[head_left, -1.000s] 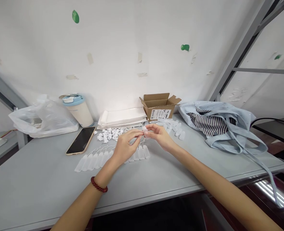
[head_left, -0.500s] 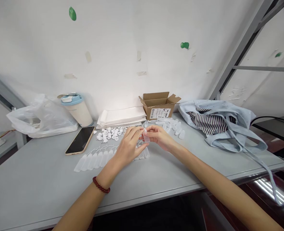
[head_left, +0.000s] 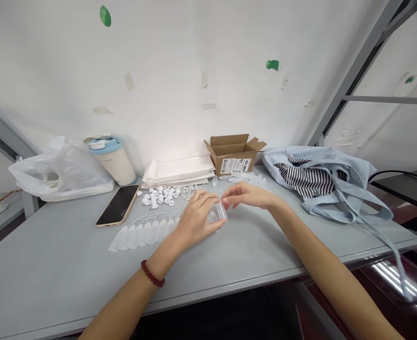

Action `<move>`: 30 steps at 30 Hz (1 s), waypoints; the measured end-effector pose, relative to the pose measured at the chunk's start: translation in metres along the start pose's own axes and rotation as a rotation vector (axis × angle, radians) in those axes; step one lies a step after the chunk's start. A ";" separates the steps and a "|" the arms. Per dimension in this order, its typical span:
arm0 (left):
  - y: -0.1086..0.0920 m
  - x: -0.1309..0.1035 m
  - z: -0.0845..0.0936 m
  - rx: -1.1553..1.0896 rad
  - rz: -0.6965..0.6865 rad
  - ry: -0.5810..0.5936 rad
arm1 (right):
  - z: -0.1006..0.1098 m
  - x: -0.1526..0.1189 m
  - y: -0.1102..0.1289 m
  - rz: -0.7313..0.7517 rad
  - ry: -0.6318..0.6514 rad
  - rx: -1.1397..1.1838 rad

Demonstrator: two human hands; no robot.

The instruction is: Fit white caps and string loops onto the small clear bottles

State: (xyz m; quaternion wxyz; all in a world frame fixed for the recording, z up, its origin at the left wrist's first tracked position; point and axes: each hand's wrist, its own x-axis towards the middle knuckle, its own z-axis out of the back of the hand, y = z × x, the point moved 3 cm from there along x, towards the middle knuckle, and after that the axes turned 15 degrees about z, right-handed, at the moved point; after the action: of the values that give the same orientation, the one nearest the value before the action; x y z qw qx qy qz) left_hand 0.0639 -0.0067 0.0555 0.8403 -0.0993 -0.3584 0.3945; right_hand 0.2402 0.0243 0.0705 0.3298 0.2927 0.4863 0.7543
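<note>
My left hand holds a small clear plastic tube between thumb and fingers, above the right end of a row. That row is several frosted tubes with white string loops, lying side by side on the grey table. My right hand has its fingertips pinched together at the tube's upper end; what they grip is too small to make out. White caps lie in a loose pile behind the row, with white strings beside them. More clear tubes lie behind my right hand.
A phone, a cup with a blue lid and a plastic bag are on the left. Stacked white sheets and an open cardboard box stand at the back. A light blue cloth bag lies on the right.
Both hands have shifted slightly right, the left one carrying the tube. My right hand has turned, its fingertips now at the tube's upper end, and the strings behind are more visible.
</note>
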 end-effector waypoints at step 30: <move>0.002 -0.007 -0.015 0.040 0.143 0.261 | 0.018 0.000 -0.009 0.013 -0.279 -0.261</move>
State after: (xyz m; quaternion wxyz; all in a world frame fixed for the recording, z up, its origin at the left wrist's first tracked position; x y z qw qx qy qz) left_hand 0.0700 -0.0085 0.0402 0.8512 -0.1584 -0.2303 0.4443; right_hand 0.2558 0.0366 0.0683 0.4242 0.3523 0.3319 0.7654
